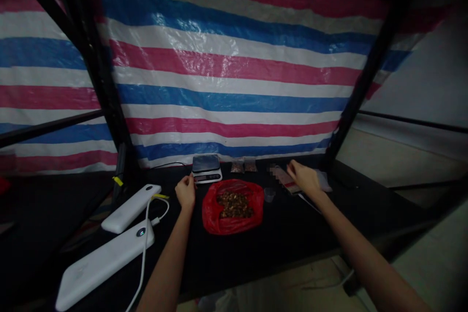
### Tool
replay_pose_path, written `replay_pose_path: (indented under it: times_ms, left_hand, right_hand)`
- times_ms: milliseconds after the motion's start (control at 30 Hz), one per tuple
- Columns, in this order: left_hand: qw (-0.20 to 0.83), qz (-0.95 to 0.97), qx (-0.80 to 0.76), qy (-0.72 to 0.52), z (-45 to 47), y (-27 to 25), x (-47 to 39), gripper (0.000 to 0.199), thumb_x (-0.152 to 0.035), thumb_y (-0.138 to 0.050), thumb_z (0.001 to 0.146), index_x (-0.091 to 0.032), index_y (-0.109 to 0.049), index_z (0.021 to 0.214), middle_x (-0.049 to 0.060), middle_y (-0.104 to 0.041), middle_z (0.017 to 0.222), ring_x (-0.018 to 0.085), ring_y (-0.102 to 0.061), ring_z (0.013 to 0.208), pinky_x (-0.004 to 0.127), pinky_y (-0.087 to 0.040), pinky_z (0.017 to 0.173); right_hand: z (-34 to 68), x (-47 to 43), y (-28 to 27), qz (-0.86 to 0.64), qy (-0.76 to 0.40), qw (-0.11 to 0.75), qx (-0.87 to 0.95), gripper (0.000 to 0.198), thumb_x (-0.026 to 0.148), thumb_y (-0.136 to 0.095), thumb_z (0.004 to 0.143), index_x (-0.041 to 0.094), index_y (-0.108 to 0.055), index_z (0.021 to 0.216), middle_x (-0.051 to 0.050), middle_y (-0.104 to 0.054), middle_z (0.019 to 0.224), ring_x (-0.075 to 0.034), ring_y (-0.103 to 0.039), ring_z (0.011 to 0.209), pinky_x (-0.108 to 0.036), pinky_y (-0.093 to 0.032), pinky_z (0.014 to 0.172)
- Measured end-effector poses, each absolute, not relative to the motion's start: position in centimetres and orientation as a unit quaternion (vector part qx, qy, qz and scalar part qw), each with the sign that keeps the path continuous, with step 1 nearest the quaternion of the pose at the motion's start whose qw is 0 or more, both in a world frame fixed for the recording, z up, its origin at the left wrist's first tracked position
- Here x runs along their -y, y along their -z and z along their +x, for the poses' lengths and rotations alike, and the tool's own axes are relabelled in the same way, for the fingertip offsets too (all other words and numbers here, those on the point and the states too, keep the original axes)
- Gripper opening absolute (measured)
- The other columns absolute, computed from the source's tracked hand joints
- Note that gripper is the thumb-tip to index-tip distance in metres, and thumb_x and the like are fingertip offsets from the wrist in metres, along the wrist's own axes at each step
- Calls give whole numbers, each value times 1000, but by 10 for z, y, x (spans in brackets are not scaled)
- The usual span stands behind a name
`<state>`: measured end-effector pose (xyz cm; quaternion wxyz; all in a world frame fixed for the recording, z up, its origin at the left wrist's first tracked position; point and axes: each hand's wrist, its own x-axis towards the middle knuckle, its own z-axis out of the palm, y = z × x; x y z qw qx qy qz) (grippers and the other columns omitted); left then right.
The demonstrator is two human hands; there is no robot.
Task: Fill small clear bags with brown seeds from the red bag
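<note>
Red bag [233, 207] of brown pieces lying open mid-table, between both hands. Left hand [185, 191] loosely curled beside digital scale [206, 168], grip unclear; right hand [304, 178] flat on small packets [288, 180]. Risk: snagging bag's rim, spilling contents; knocking small cup [269, 194].

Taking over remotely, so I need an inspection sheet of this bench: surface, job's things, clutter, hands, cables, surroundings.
Surface: black tabletop, dimly lit.
Job's things: red bag open, brown pieces inside; scale; flat packets; two small filled bags.
Clutter: two white power banks; small clear cup.
Hands: left hand beside the scale; right hand on the packets.
Cables: white cable at the power banks.
Surroundings: striped tarp; black frame.
</note>
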<state>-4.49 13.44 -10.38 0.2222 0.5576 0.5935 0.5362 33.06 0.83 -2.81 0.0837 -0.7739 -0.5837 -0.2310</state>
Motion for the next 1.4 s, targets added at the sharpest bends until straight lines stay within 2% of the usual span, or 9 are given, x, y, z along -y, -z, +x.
replay_pose_path:
  times_ms: [167, 233, 433, 600, 733, 833, 933, 1167, 1400]
  left_hand:
    - [250, 542, -592, -541, -46, 105, -137, 38, -44, -39, 77, -16, -58, 59, 1, -51, 44, 14, -47, 43, 23, -30, 45]
    - [265, 523, -589, -556, -48, 106, -138, 39, -44, -39, 77, -15, -58, 59, 0, -50, 43, 14, -47, 43, 22, -31, 45]
    - [297, 517, -560, -575, -47, 107, -141, 39, -45, -42, 76, -14, -57, 58, -1, -48, 42, 11, -45, 41, 21, -30, 45]
    - [520, 564, -392, -507, -32, 100, -138, 45, -53, -49, 71, -12, -61, 80, 3, -60, 62, 8, -45, 41, 19, -29, 40]
    - [592, 580, -269, -490, -26, 88, -126, 50, -42, -64, 66, -19, -54, 109, 8, -61, 101, 13, -57, 76, 21, -42, 62]
    - [597, 607, -237, -467, -28, 83, -115, 40, -36, -67, 65, -17, -61, 100, 8, -62, 101, 16, -56, 87, 25, -41, 77]
    - [583, 608, -259, -474, -32, 82, -109, 31, -39, -66, 65, -13, -65, 82, 6, -65, 85, 15, -57, 78, 26, -41, 75]
    - [608, 591, -252, -466, -32, 84, -106, 39, -42, -70, 59, -11, -64, 83, 6, -64, 79, 14, -57, 70, 24, -41, 67]
    - [507, 512, -330, -610, -44, 85, -121, 35, -47, -57, 69, -13, -56, 66, 1, -56, 63, 8, -48, 56, 20, -36, 55]
  right_hand:
    - [237, -93, 21, -645, 153, 9, 749, 41, 30, -53, 79, 15, -44, 116, -13, -52, 116, -23, -46, 108, -30, -38, 84]
    - [213, -118, 28, -638, 123, -20, 760, 46, 28, -63, 72, 14, -48, 113, -14, -53, 114, -24, -46, 108, -33, -39, 86]
    - [182, -151, 37, -668, 56, -38, 741, 26, 31, -49, 84, 14, -53, 104, -6, -56, 104, -17, -56, 90, -40, -46, 78]
    - [176, -141, 11, -637, 9, 52, 769, 30, 30, -49, 83, 10, -55, 105, -14, -62, 100, -24, -59, 91, -37, -45, 76]
    - [170, -123, -4, -550, -135, 155, 810, 36, 34, -32, 88, 19, -46, 118, -6, -66, 93, -14, -64, 70, -22, -48, 58]
    - [166, -112, 0, -448, -371, 285, 762, 36, 36, -37, 85, 16, -51, 112, -7, -66, 92, -11, -63, 61, -18, -45, 48]
    - [163, -105, 9, -431, -481, 326, 690, 30, 34, -47, 78, 15, -58, 98, -7, -66, 89, -11, -62, 54, -17, -41, 40]
    - [164, -95, 16, -485, -459, 355, 654, 24, 27, -56, 71, 16, -61, 91, -5, -67, 80, -12, -59, 49, -19, -41, 39]
    - [126, -19, -29, -428, -350, 553, 623, 41, 38, -47, 79, 26, -46, 118, -6, -58, 113, -20, -54, 101, -33, -46, 78]
